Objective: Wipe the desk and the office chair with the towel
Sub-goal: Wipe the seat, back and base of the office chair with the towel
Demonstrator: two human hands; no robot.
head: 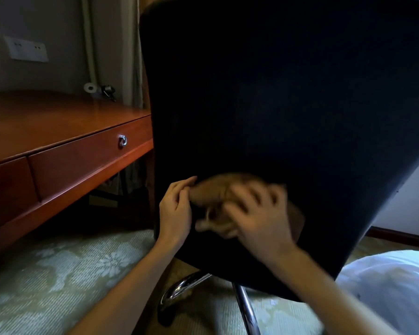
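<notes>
The black office chair (276, 93) fills the middle and right of the view, its back turned toward me. A brown towel (215, 189) lies bunched against the lower part of that back. My right hand (257, 213) is blurred, its fingers spread and curled over the towel. My left hand (177, 209) is at the towel's left edge, its fingertips pinching the cloth. The reddish wooden desk (46, 122) stands to the left of the chair.
The desk has a drawer with a metal ring pull (122, 141). Chrome chair legs (244, 308) spread over the pale patterned carpet (58, 274). White bedding (392, 281) lies at the lower right. Wall sockets (26, 48) and curtains sit behind the desk.
</notes>
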